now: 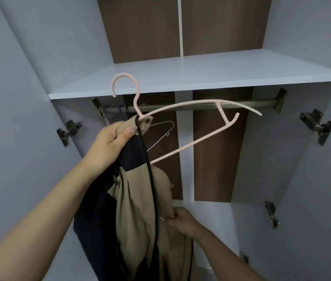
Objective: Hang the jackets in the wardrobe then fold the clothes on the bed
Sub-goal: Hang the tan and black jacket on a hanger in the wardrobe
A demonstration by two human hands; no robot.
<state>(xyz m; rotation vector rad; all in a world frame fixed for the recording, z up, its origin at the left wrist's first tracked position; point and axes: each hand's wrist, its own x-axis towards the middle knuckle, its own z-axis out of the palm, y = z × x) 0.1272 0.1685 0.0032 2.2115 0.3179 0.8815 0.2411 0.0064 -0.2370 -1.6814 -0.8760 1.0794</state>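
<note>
left hand (108,140) curled tight on jacket (138,201) collar and pink hanger (181,126), just below rail (201,106), to fit shoulder | right hand (183,222) pinching jacket lower down, to straighten

Light was soft, even and rather dim, with a cool grey cast; no glare showed; the shelf (191,76) threw shade over the rail (241,104) beneath it; wide-angle bending splayed the wardrobe's side walls (18,78) outward; focus was fair at centre, the lower corners smeared.
</note>
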